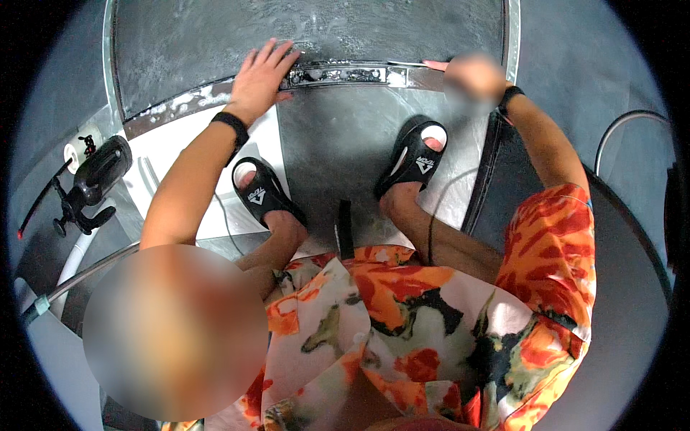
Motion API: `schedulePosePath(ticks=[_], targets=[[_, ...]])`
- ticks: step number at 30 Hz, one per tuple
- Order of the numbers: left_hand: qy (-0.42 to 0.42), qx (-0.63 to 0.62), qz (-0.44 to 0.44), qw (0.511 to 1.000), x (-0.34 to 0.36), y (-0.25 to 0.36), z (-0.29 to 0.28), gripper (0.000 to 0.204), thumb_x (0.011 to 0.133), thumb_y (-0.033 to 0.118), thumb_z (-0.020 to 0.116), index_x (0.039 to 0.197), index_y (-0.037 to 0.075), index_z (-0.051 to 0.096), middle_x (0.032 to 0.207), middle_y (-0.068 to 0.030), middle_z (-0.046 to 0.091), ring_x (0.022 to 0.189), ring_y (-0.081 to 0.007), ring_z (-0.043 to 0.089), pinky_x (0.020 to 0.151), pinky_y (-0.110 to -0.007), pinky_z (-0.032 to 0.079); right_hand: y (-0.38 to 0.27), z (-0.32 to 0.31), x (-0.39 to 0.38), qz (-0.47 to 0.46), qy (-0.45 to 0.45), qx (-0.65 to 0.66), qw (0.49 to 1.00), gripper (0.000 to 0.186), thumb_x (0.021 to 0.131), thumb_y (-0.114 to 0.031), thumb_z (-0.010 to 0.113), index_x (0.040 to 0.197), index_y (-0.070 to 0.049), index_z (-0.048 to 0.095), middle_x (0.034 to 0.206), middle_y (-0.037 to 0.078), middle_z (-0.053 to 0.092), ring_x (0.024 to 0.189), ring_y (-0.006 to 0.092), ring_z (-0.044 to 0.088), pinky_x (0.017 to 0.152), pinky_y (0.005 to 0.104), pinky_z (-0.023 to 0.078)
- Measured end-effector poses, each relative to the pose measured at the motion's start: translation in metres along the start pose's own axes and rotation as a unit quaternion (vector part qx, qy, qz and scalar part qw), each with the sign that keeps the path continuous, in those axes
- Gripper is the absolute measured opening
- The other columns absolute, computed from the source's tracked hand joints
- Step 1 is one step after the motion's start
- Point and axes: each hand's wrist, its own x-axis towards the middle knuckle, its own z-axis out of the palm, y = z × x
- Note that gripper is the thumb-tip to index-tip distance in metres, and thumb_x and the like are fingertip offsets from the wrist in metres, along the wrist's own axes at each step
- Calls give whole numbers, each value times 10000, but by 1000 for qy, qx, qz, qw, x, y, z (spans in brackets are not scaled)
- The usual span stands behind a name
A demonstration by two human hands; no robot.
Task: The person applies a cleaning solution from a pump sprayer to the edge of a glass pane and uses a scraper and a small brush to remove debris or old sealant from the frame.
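Your left hand lies palm down, fingers spread, gripping nothing, at the left end of the recessed channel between your hands. Foam dots the edge of the wet grey slab; your black slides stand on floor tiles. Blur masks your right hand; its grip can't be told

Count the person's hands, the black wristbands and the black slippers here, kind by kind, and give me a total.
Hands: 2, the left hand and the blurred right hand
Black wristbands: 2, the left wristband and the right wristband
Black slippers: 2, the left slipper and the right slipper
Total: 6
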Motion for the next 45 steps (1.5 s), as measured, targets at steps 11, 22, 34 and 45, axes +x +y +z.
schedulePosePath(ticks=[11,22,34,45], targets=[[70,-56,-75,993,-41,-18,13,887,724,135,869,1515,198,472,1620,-1,413,1522,-268,337,1246,-501,301,-144,-34,111,-33,-18,18,999,769,947,-90,518,1598,-441,308,826,205,702,791,376,728,732,511,588],[51,-102,-57,992,-40,-32,15,991,702,43,858,1566,173,390,1644,0,384,1541,-275,308,1275,-497,260,-101,-29,53,15,-78,51,996,746,949,-91,522,1585,-440,348,809,199,677,759,385,713,715,525,563],[45,-74,-49,995,-36,-33,18,935,691,94,861,1531,162,455,1653,18,369,1532,-271,324,1267,-491,284,-65,14,-46,66,-65,33,995,771,918,-29,543,1588,-368,370,1017,176,645,861,411,693,754,510,578],[48,-52,-49,996,-37,-35,27,890,721,88,840,1524,160,465,1664,22,349,1535,-263,317,1266,-488,283,-133,10,30,56,-60,214,973,741,914,-37,537,1586,-314,396,777,222,648,671,400,654,677,516,503]])
